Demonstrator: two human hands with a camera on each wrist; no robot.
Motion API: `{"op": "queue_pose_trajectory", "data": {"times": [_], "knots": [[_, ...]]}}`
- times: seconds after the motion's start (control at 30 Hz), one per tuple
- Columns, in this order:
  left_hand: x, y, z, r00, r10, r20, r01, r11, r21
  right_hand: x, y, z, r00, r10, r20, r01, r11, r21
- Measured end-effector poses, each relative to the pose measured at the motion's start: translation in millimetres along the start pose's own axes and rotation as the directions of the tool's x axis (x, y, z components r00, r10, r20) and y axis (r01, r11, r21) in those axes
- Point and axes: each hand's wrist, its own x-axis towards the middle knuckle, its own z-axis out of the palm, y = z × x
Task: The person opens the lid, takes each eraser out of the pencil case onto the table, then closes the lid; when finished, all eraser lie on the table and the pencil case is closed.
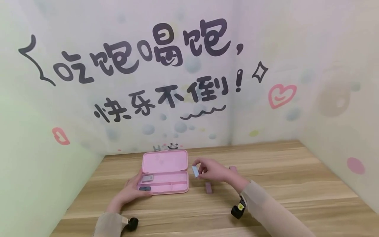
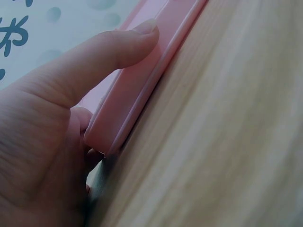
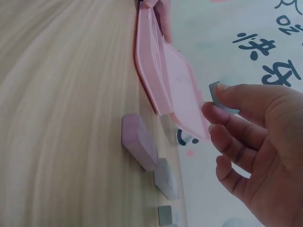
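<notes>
A pink pencil case point(image 1: 179, 187) lies with its lid point(image 1: 164, 161) raised at the back. My left hand point(image 1: 130, 192) grips its left end, thumb along the front wall, the other fingers partly hidden behind it. Inside the case are a grey eraser point(image 1: 147, 178) in the back compartment and a dark eraser point(image 1: 145, 189) in the front left one. To the right of the case my right hand point(image 1: 214, 170) pinches a small light blue eraser point(image 1: 195, 171) between thumb and fingertips, above the table. In the right wrist view that eraser point(image 3: 214, 92) is mostly covered by the fingers.
A purple eraser point(image 1: 208, 188) lies on the wooden table point(image 1: 189, 214) in front of the right hand. Another pinkish one point(image 1: 233, 169) is partly hidden behind the right wrist. A whitish block point(image 3: 166, 178) and a grey-green block point(image 3: 165, 215) show in the right wrist view.
</notes>
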Motion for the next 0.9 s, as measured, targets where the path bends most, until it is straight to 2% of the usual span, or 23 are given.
{"op": "queue_pose_trajectory", "data": {"times": [0.13,0.6,0.9], "knots": [[1.0,-1.2,0.8,1.0,-0.003,0.003,0.003,1.0,0.002,-11.6,2.4,-3.3,1.0,0.027,-0.004,-0.027,1.0,0.006],[0.5,0.5,0.3,1.0,0.007,0.012,-0.007,1.0,0.007,-39.7,15.2,-16.9,0.995,-0.01,-0.102,0.008,1.0,-0.022],[-1.4,5.8,-0.5,1.0,-0.004,0.03,0.004,1.0,-0.012,-54.0,22.1,-25.3,0.99,0.03,-0.134,-0.034,0.999,-0.022]]}}
